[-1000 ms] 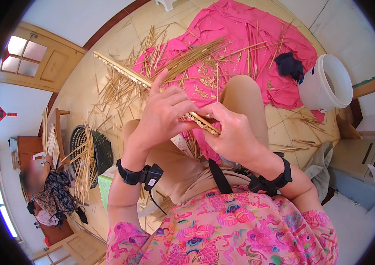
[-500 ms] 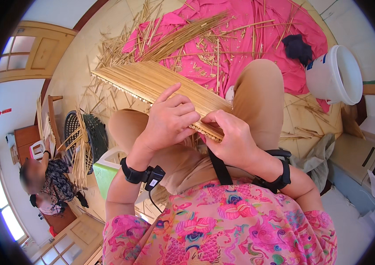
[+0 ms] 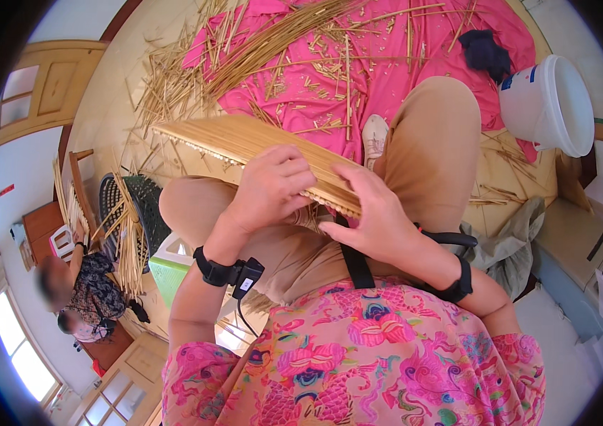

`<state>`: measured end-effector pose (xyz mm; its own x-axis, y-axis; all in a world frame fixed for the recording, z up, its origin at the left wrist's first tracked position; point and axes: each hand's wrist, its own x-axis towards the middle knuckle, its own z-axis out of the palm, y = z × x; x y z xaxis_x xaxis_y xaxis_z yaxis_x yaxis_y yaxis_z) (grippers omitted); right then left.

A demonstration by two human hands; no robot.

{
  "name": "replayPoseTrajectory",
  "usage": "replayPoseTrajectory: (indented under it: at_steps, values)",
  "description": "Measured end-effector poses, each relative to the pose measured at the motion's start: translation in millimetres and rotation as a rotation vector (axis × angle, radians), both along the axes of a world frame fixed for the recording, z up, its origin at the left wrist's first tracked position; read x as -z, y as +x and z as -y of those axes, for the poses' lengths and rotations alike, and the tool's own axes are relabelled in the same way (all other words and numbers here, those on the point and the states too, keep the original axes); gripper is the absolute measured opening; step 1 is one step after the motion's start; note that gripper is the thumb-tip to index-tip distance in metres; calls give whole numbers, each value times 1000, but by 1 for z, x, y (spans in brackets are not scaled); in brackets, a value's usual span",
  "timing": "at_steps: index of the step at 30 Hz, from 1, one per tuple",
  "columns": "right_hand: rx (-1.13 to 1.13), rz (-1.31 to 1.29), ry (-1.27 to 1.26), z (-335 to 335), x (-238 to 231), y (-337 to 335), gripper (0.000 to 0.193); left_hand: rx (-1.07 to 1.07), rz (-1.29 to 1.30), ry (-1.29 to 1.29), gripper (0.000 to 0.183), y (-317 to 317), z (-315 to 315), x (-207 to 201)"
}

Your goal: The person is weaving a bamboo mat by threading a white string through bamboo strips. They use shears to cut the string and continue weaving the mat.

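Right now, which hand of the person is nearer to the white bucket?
Right. The right hand is at the right end of the straw panel, left of the white bucket; the left hand holds the panel's edge, farther left.

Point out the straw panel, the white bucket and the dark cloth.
Straw panel [image 3: 239, 139]: head view, flat upper face.
White bucket [image 3: 527, 105]: head view, outer side wall.
Dark cloth [image 3: 485, 55]: head view, middle of the crumpled heap.

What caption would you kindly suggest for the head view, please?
Left hand holding a tan panel, open right hand at its near end, stalks on a pink cloth beyond.
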<state>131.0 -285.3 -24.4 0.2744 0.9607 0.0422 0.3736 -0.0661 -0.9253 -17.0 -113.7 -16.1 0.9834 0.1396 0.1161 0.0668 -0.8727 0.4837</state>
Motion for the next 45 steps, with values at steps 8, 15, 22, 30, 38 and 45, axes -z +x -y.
replayPoseTrajectory:
  at_steps: [8, 15, 22, 30, 38, 45]
  values:
    - [-59, 450, -269, 88, -39, 52, 54, -173, 56, -87, 26, -15, -28, 30]
    - [-55, 712, -450, 114, -39, 47, 43, -354, 160, -67, 21, -12, -63, 12]
    - [17, 772, -290, 127, -23, 58, 33, -956, 697, -372, 22, -12, -144, -71]
    - [707, 237, 15, 146, -17, 93, 18, -902, 1226, -656, 29, -39, -164, -162]
    - [1118, 124, 138, 146, 192, 229, 19, -954, 1219, -767, 30, -57, -139, -144]
    - [1193, 265, -510, 135, 321, 232, 30, -905, 822, -735, 33, -17, -132, -102]
